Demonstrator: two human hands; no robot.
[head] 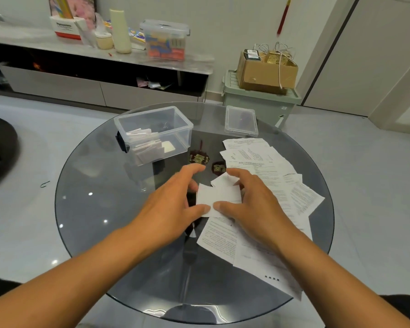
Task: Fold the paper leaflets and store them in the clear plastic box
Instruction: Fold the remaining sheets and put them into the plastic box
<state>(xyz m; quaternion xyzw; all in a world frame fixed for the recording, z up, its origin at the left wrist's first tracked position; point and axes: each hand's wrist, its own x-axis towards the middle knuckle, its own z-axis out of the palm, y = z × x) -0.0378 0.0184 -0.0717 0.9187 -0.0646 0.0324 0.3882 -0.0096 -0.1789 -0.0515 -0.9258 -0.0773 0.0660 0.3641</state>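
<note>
A small folded white leaflet [219, 196] sits between both hands above the round glass table [100, 209]. My left hand [173, 204] pinches its left edge, thumb on the lower corner. My right hand [251, 202] grips its right side, thumb on the lower edge and fingers curled over the top. The clear plastic box [180, 125] stands open at the far left of the table and holds several folded leaflets [145, 144]. A spread of unfolded printed leaflets [265, 166] lies on the right half of the table, partly under my right forearm.
The box's clear lid [241, 120] lies at the table's far edge. Two dark ornaments [199, 158] show at the table's middle. Beyond the table stand a green bin [260, 102] with a cardboard box on top, and a low cabinet with clutter.
</note>
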